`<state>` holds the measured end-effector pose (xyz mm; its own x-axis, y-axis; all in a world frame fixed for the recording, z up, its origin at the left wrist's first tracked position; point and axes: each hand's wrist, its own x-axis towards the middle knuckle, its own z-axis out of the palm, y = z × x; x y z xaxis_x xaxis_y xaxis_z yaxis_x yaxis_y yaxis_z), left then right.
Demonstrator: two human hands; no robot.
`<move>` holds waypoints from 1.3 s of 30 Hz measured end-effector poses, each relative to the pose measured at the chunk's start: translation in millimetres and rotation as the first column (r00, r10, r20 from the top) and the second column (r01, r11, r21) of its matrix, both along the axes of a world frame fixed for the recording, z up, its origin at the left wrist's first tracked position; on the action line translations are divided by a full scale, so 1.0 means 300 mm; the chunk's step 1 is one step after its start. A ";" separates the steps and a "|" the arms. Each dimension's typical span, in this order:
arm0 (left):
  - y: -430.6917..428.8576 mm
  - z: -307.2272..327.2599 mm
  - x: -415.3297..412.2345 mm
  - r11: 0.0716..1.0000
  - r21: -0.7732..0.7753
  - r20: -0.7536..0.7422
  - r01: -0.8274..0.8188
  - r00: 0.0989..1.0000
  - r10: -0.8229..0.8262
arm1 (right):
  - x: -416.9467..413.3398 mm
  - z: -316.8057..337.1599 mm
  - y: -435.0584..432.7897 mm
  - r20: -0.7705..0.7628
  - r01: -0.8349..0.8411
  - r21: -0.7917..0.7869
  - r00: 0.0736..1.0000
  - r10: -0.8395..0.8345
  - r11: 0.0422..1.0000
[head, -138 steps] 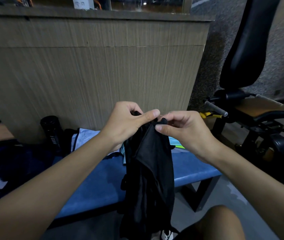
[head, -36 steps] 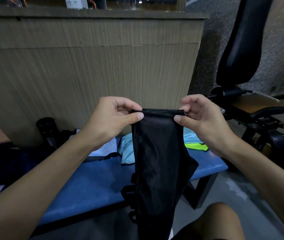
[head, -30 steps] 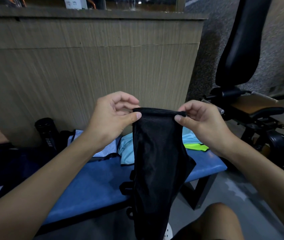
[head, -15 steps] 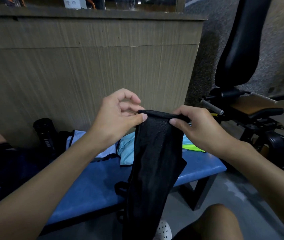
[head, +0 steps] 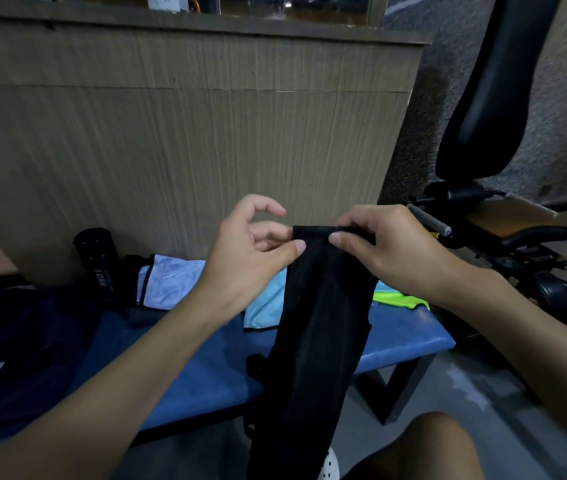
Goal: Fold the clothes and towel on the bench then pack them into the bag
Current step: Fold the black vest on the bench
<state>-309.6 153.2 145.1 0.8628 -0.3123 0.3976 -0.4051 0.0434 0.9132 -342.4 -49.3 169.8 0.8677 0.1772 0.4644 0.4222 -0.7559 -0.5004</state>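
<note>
Left grip (head: 250, 258): closed in a pinch on the top left corner of the black garment (head: 320, 323), thumb in front; the forefinger is lifted clear and curled.
Right grip (head: 389, 251): closed on the top right edge of the same garment, thumb pressed on the front and fingers wrapped over the hem.
Black garment: held up in the air between both grips and hung as a long narrow strip in front of the blue surface (head: 178, 368).
On the surface: a light blue cloth (head: 264, 303), a pale garment with black trim (head: 167, 275) and a neon yellow piece (head: 399, 301) are laid behind the held garment.
Black bottle (head: 96, 258): stood upright against the wooden panel (head: 188, 133).
Bag: cannot be told apart in the dim left end.
</note>
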 end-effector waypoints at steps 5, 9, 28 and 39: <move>-0.007 0.025 0.003 0.999 0.018 0.064 0.048 0.997 -0.049 | -0.002 0.029 0.017 -0.049 -0.067 -0.012 0.997 0.066 0.998; -0.020 -0.010 0.012 0.999 0.001 0.019 0.043 0.999 -0.043 | 0.018 0.033 0.047 0.010 -0.060 -0.062 0.998 0.061 0.996; 0.001 -0.135 0.051 0.959 0.073 -0.229 0.275 0.940 -0.252 | 0.067 0.008 -0.015 0.169 0.134 -0.051 0.978 -0.124 0.990; 0.143 -0.174 0.109 0.928 0.280 -0.237 0.245 0.955 -0.180 | 0.121 0.023 -0.135 0.238 0.290 0.085 0.923 -0.302 0.953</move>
